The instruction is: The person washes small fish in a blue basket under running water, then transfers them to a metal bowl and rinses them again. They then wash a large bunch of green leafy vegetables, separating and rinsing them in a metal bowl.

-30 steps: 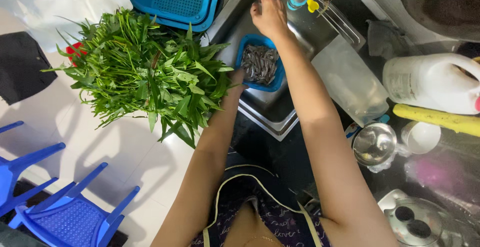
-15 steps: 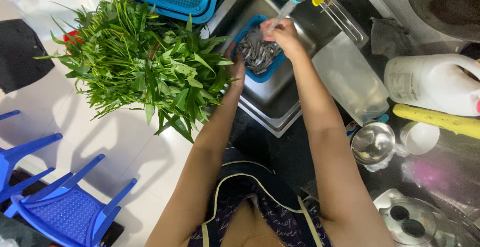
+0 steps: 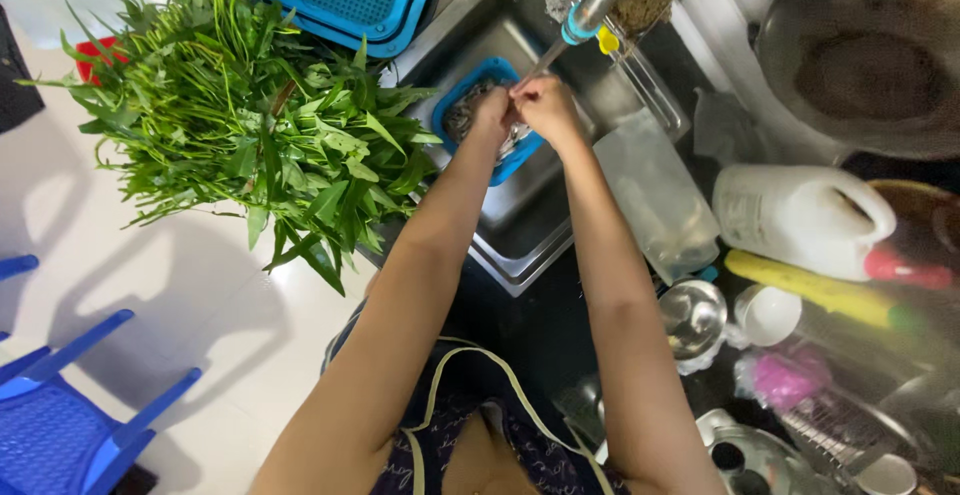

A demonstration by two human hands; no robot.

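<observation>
Now, hands: left hand [image 3: 492, 112] and right hand [image 3: 545, 105] are pressed together over the small blue basket [image 3: 520, 160], fingers curled; I cannot tell what they hold.
Basket: sits in the steel sink [image 3: 520, 230], under the tap [image 3: 585, 17].
Inside: small grey wet bits, probably slippery and soft.
Hold: take the basket by its rim.

Pale glossy floor [image 3: 190, 305] at left, brightly lit, crossed by soft shadows. Blue plastic chair [image 3: 60, 425] in the lower left corner, another blue edge just above. Dark stone surface [image 3: 530, 325] at right around a steel sink [image 3: 520, 225]. No walls or windows in view.
</observation>
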